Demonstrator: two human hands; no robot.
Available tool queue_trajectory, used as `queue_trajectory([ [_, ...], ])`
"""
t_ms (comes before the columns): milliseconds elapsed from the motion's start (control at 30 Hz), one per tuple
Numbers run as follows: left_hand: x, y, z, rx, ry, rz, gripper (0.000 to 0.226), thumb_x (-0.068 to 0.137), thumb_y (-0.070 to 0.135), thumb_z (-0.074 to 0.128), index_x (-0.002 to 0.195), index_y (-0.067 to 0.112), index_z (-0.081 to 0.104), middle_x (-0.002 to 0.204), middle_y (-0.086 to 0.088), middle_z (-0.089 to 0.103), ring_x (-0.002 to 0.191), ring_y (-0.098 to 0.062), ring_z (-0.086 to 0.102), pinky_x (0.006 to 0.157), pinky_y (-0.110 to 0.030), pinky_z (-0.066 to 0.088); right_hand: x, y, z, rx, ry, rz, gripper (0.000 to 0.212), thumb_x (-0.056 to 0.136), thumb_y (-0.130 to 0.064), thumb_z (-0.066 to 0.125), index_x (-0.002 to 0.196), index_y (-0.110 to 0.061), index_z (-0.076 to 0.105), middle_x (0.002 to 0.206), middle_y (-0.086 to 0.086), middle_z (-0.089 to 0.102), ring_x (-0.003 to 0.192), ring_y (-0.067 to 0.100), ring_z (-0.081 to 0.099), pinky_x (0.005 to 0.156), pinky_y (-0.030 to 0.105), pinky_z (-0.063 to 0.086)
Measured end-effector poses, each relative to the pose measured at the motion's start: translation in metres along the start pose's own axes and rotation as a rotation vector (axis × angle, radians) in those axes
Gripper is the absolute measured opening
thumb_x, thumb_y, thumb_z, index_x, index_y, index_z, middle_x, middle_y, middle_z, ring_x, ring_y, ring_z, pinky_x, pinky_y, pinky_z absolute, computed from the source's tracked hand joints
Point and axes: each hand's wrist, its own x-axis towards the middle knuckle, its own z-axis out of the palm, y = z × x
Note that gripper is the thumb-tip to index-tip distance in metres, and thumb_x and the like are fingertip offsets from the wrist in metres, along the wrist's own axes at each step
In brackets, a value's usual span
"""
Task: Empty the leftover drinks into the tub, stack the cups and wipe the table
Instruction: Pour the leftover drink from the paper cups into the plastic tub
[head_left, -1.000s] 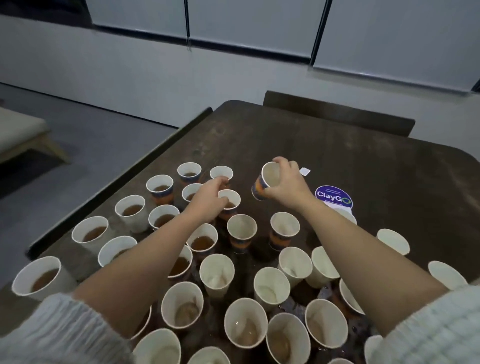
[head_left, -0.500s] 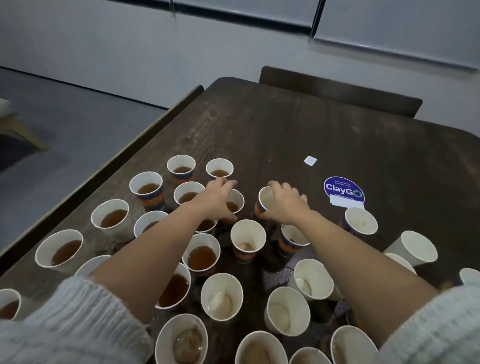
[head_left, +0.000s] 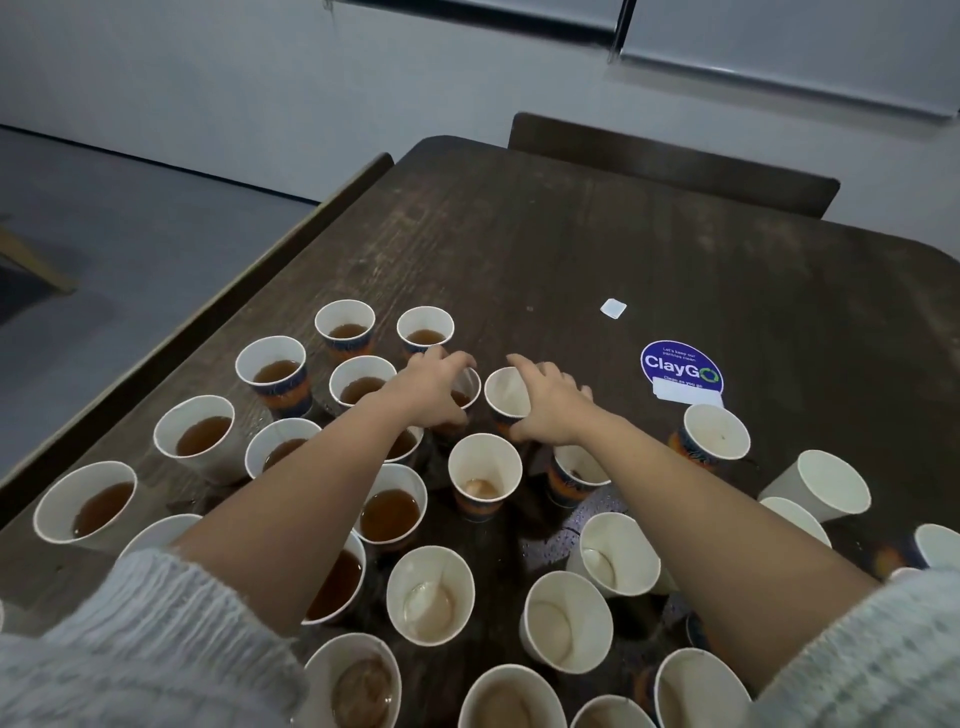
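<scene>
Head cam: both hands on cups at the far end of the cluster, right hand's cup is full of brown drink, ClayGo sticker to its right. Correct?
Not quite. In the head view the cup under the right hand looks empty, pale inside, with no brown drink. The rest holds: the left hand is on a cup holding drink, and the ClayGo sticker lies to the right.

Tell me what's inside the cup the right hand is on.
The cup under the right hand shows a pale inner wall with no brown drink in sight. The fingers cover its near rim, and its bottom is hidden, so any dregs there cannot be seen.
</scene>
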Motion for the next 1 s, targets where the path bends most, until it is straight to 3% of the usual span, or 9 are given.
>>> queue_trajectory([
  [200,-0.004,0.015,-0.03,-0.072,0.108,0.029,0.075,0.078,0.027,0.073,0.143,0.026,0.037,0.135,-0.01,0.038,0.128,-0.03,0.038,0.096,-0.038,0.043,-0.003,0.0,-0.013,0.234,0.101,-0.054,0.091,0.082,-0.025,0.07,0.154,-0.028,0.015,0.153,0.011,0.026,0.14,0.035,0.027,0.115,0.053,0.022],
  [267,-0.008,0.023,-0.046,-0.043,0.141,0.043,0.076,0.077,0.029,0.074,0.144,0.027,0.037,0.134,-0.011,0.038,0.128,-0.031,0.037,0.1,-0.04,0.042,-0.006,-0.001,-0.017,0.339,0.159,-0.092,0.091,0.08,-0.027,0.073,0.154,-0.026,0.018,0.151,0.011,0.029,0.14,0.031,0.029,0.115,0.049,0.027],
  [367,-0.02,0.041,-0.066,-0.06,0.194,0.079,0.08,0.074,0.03,0.077,0.144,0.028,0.037,0.133,-0.011,0.039,0.127,-0.03,0.038,0.101,-0.043,0.042,-0.017,-0.008,-0.025,0.523,0.189,-0.155,0.099,0.071,-0.038,0.083,0.151,-0.022,0.026,0.148,0.008,0.035,0.138,0.024,0.035,0.111,0.038,0.034],
  [433,-0.027,0.054,-0.076,-0.086,0.241,0.113,0.084,0.073,0.032,0.078,0.144,0.026,0.035,0.135,-0.01,0.041,0.127,-0.029,0.04,0.098,-0.04,0.044,-0.023,-0.014,-0.03,0.621,0.186,-0.197,0.1,0.06,-0.05,0.085,0.144,-0.024,0.037,0.139,0.004,0.047,0.129,0.02,0.045,0.106,0.039,0.041],
  [567,-0.051,0.094,-0.094,-0.144,0.328,0.213,0.092,0.069,0.04,0.081,0.145,0.021,0.031,0.139,-0.006,0.046,0.127,-0.024,0.043,0.098,-0.035,0.043,-0.049,-0.017,-0.04,0.927,0.274,-0.261,0.064,0.069,-0.019,0.087,0.12,-0.021,0.049,0.116,0.003,0.065,0.107,0.019,0.063,0.095,0.039,0.052],
  [767,-0.084,0.153,-0.095,-0.23,0.398,0.33,0.098,0.069,0.052,0.079,0.146,0.023,0.026,0.131,-0.004,0.052,0.12,-0.022,0.048,0.097,-0.034,0.044,-0.096,0.009,-0.056,1.004,0.448,-0.298,0.062,0.077,-0.006,0.079,0.128,-0.016,0.047,0.115,0.001,0.063,0.101,0.008,0.061,0.073,0.009,0.048],
  [833,-0.095,0.181,-0.087,-0.278,0.404,0.373,0.099,0.067,0.057,0.078,0.146,0.025,0.027,0.127,-0.002,0.053,0.118,-0.019,0.049,0.097,-0.035,0.046,-0.117,0.028,-0.062,0.987,0.494,-0.279,0.062,0.078,-0.01,0.079,0.129,-0.018,0.046,0.118,0.0,0.061,0.104,0.008,0.059,0.079,0.012,0.049],
  [900,-0.104,0.209,-0.076,-0.343,0.404,0.427,0.095,0.069,0.054,0.078,0.145,0.025,0.03,0.126,0.0,0.053,0.117,-0.016,0.05,0.096,-0.031,0.045,-0.139,0.049,-0.067,0.985,0.543,-0.272,0.065,0.074,-0.014,0.081,0.13,-0.016,0.048,0.12,0.002,0.063,0.108,0.013,0.061,0.088,0.024,0.051],
  [1000,-0.116,0.257,-0.055,-0.405,0.39,0.53,0.089,0.072,0.048,0.078,0.144,0.023,0.033,0.132,0.0,0.051,0.12,-0.011,0.049,0.096,-0.025,0.041,-0.179,0.09,-0.075,0.993,0.606,-0.221,0.062,0.07,-0.009,0.081,0.125,-0.012,0.052,0.113,0.003,0.066,0.103,0.013,0.063,0.078,0.02,0.051],
])
